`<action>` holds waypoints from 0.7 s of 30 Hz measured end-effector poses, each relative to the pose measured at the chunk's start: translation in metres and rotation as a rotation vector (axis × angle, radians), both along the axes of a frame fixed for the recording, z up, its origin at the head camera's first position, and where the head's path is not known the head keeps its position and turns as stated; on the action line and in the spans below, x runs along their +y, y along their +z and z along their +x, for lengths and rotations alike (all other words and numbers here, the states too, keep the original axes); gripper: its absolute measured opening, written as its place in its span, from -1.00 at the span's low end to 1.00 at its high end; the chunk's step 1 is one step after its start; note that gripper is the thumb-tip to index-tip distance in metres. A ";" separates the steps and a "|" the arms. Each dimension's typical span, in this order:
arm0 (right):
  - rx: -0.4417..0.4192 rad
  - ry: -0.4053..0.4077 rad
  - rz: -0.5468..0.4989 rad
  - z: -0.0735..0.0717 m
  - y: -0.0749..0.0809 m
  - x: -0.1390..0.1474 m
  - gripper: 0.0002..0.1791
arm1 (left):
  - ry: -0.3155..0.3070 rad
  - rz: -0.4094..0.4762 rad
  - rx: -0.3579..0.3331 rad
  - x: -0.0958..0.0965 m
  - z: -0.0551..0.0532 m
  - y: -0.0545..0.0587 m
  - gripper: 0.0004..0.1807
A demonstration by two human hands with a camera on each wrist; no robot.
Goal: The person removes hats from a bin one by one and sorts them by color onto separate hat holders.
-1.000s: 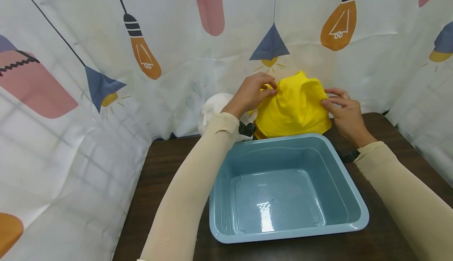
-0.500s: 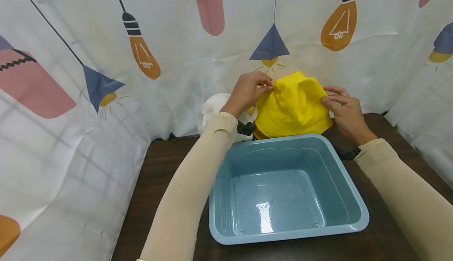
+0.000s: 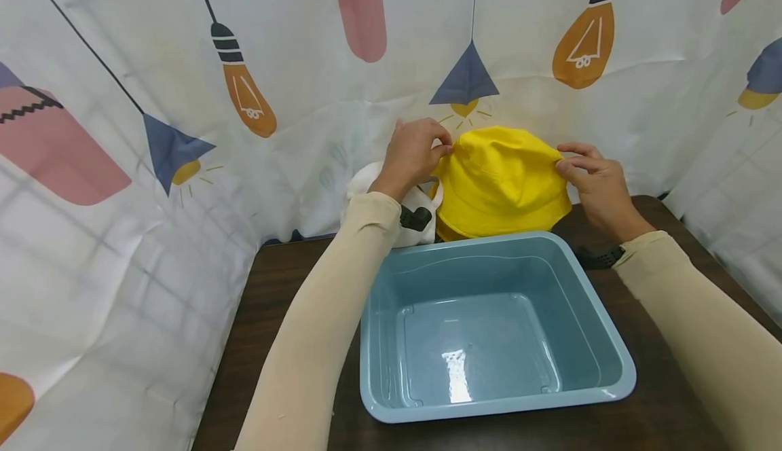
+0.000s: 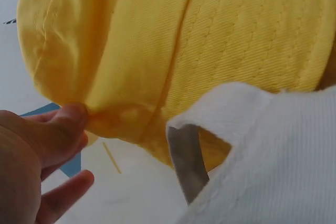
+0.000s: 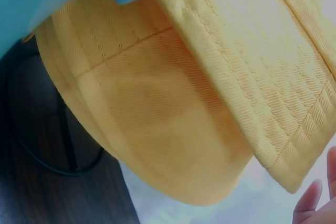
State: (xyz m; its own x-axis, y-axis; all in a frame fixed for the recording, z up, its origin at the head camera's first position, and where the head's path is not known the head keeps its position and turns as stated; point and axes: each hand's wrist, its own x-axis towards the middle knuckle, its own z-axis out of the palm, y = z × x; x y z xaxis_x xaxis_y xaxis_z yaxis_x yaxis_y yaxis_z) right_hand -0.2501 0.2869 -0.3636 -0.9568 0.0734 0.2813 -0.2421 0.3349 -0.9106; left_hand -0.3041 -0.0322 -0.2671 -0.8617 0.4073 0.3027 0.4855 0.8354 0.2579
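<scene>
A yellow bucket hat (image 3: 504,183) with a stitched brim stands upright behind the blue basin, crown upward. My left hand (image 3: 412,155) pinches the left side of its crown between thumb and fingers; the left wrist view shows the thumb (image 4: 71,116) pressed on the cloth. On the opposite side, my right hand (image 3: 599,189) pinches the crown's right edge. In the right wrist view, another yellow layer (image 5: 163,103) of cloth lies beneath the stitched brim (image 5: 252,87). A white cap (image 4: 283,145) with a strap loop sits beside the hat, partly hidden by my left wrist.
The light blue plastic basin (image 3: 497,411) stands on the dark wooden table (image 3: 275,288) between my forearms, its near rim toward me. Behind the table hangs a white curtain (image 3: 318,43) printed with lamps and bulbs. A thin black loop (image 5: 63,171) shows in the right wrist view.
My left hand has moved left, drawing the crown of the yellow hat wider and smoother. More of the white cap's strap shows. My right hand has barely moved.
</scene>
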 end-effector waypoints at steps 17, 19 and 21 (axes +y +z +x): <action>-0.100 0.041 0.140 -0.010 -0.019 -0.002 -0.37 | 0.044 -0.202 -0.123 0.003 -0.001 -0.010 -0.77; -0.115 0.035 0.172 -0.010 -0.023 -0.001 -0.35 | 0.045 -0.217 -0.124 0.005 -0.002 -0.012 -0.71; -0.130 0.024 0.196 -0.010 -0.026 -0.001 -0.33 | 0.043 -0.228 -0.122 0.008 -0.002 -0.013 -0.67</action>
